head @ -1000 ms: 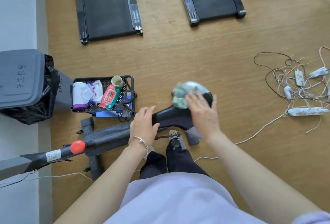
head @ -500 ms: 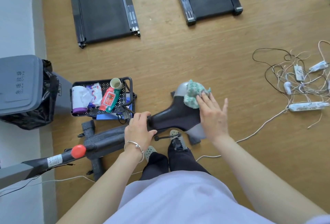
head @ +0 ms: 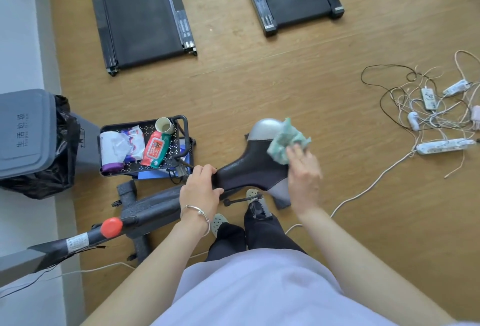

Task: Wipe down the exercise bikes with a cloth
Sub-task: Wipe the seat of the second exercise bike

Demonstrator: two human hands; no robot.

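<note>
The exercise bike's black and grey saddle [head: 253, 167] sits in the middle of the view, its narrow nose pointing left. My left hand [head: 201, 190] is closed around that nose, a silver bracelet on the wrist. My right hand [head: 304, 172] presses a crumpled green cloth [head: 284, 142] against the wide right rear of the saddle. The bike's dark frame [head: 145, 207] runs down to the left, with a red knob [head: 111, 227] on it.
A black mesh cart [head: 181, 123] with wipes, a cup and a roll stands left of the saddle. Beside it is a grey bin [head: 24, 131] with a black bag. Two treadmills [head: 140, 14] lie ahead. Tangled cables and power strips [head: 441, 145] cover the floor at right.
My right hand has slid the cloth from the saddle's grey rear top toward its right side. The left hand has kept its grip on the nose.
</note>
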